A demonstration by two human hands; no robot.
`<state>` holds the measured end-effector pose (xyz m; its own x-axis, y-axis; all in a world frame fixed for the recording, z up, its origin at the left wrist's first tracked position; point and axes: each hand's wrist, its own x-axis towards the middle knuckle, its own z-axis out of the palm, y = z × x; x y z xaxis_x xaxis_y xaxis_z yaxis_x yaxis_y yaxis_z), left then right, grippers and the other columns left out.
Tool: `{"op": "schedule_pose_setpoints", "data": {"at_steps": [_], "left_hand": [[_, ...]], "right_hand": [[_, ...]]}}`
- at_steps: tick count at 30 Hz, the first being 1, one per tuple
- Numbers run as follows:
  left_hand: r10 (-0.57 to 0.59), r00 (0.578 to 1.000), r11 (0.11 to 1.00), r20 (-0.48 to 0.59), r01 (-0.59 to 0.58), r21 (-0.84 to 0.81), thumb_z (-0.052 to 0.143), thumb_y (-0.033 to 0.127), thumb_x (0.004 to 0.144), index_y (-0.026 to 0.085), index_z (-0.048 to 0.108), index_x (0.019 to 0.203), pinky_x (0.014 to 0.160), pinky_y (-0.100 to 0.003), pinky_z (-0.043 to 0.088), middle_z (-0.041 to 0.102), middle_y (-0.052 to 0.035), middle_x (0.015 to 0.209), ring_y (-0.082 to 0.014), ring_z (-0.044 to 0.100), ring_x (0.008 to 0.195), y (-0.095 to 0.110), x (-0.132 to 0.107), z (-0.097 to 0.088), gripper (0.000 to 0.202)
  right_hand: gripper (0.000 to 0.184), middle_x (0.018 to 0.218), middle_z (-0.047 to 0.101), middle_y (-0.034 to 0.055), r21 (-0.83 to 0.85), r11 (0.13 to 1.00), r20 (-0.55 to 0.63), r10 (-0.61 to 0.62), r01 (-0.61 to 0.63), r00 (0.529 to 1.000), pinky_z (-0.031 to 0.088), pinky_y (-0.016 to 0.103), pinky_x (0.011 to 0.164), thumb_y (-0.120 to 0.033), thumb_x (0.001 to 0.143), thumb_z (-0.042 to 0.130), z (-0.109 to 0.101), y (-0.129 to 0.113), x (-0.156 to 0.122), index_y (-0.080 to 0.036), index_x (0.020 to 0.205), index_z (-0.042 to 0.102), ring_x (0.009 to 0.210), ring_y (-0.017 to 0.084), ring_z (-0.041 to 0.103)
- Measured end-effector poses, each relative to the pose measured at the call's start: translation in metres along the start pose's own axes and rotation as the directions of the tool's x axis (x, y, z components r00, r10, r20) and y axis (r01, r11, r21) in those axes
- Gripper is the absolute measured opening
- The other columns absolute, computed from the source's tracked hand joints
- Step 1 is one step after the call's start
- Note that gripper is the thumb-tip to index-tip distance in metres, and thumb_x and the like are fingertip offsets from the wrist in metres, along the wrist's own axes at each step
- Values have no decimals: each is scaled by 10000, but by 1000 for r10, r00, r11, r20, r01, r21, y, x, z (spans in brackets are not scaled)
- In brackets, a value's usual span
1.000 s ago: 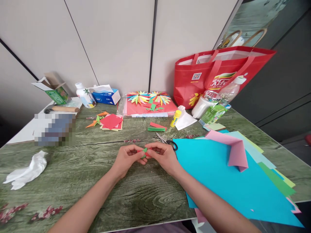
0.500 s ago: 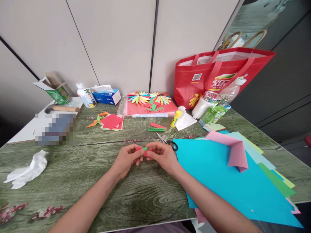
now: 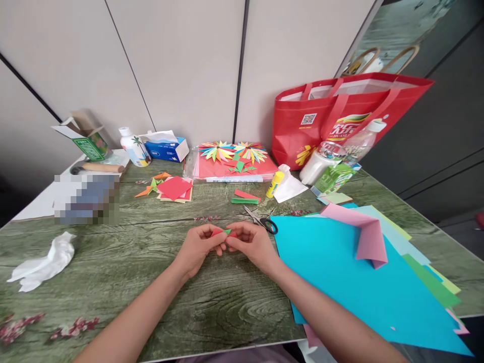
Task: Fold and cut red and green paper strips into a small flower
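Between my two hands is a small folded paper piece (image 3: 228, 232), red with a green tip, held just above the table. My left hand (image 3: 199, 248) pinches its left side between thumb and fingers. On the other side my right hand (image 3: 252, 243) grips it, thumb pressed near the middle. Fingers cover much of the paper. Close behind my right hand lie scissors (image 3: 261, 221) with black handles, blades parted. Farther back are a red folded strip (image 3: 247, 195) and a green folded strip (image 3: 245, 201).
Large blue paper (image 3: 333, 272) over other coloured sheets covers the right side, a folded pink piece (image 3: 372, 242) on top. A yellow glue stick (image 3: 275, 184), red bag (image 3: 295, 131), paper squares (image 3: 174, 188), tissue box (image 3: 165, 148) and crumpled tissue (image 3: 47, 264) lie around.
My right thumb has shifted slightly left over the folded paper, covering a bit more of its red part. Both hands keep their hold, and the view has moved very little.
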<state>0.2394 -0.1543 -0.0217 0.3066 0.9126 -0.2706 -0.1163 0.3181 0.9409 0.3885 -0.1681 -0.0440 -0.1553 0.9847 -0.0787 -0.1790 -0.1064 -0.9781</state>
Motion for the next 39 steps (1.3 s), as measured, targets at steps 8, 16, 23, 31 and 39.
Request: {"op": "schedule_pose_setpoints", "data": {"at_steps": [8, 16, 23, 31, 39], "left_hand": [[-19, 1000, 1000, -11, 18, -22, 726, 266, 596, 117, 620, 648, 404, -185, 358, 585, 7, 484, -68, 470, 404, -2, -2, 2, 190], [-31, 999, 994, 22, 33, -101, 741, 239, 584, 113, 642, 635, 446, -196, 397, 616, -12, 514, -79, 511, 438, -5, 0, -1, 169], [18, 997, 976, -72, -33, -215, 742, 216, 587, 111, 652, 646, 506, -198, 445, 649, -16, 544, -90, 563, 489, -8, -2, 7, 151], [-52, 996, 954, -68, 30, -298, 762, 221, 561, 107, 649, 635, 512, -185, 462, 646, -12, 556, -74, 554, 480, -6, -4, 9, 177], [-45, 999, 987, 0, 44, -152, 732, 251, 601, 116, 662, 688, 484, -223, 474, 631, -11, 540, -104, 564, 477, -4, -1, 4, 175]], "right_hand": [[279, 572, 634, -13, -72, 997, 43, 15, -12, 999, 508, 255, 552, -238, 613, 680, 1, -7, -3, -143, 874, 664, 507, 107, 584], [299, 579, 638, -17, -36, 999, 59, 21, -19, 998, 498, 247, 531, -222, 603, 675, 1, -10, -3, -153, 894, 680, 482, 94, 561], [234, 622, 666, 13, 49, 999, -42, 10, -8, 999, 510, 265, 568, -234, 592, 701, 5, -5, -3, -147, 809, 704, 546, 121, 594], [262, 604, 667, 7, 150, 985, -66, 92, -82, 994, 523, 264, 542, -255, 524, 746, 3, -10, -3, -151, 763, 717, 531, 119, 592], [328, 561, 653, -16, 77, 990, 7, 115, -115, 993, 498, 247, 527, -240, 528, 745, -2, -9, -1, -145, 838, 693, 476, 94, 568]]}}
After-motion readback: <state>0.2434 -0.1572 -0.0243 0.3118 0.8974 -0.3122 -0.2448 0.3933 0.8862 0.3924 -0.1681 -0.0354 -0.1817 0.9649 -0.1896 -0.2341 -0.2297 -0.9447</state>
